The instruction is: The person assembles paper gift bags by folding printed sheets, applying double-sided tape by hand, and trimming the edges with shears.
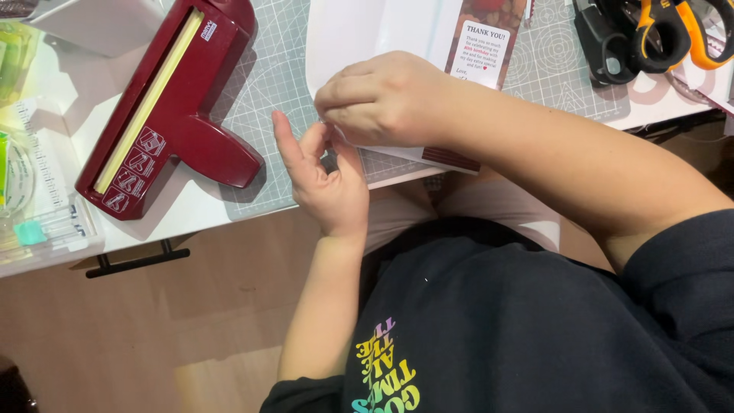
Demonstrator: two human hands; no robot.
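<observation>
At centre frame, the right hand (pixel 382 99) curls knuckles-up, fingertips pinched on the near edge of a white paper sheet (pixel 367 34), while the left hand (pixel 325 180) rises from below, thumb and fingers half open, touching the same edge. The sheet lies on a grey-green gridded cutting mat (pixel 267 84), under a small printed card with a dark red patterned border (pixel 485 42). A dark red plastic sticker-maker machine (pixel 164 107) sits at upper left; orange-and-black scissors (pixel 650 30) lie at upper right.
</observation>
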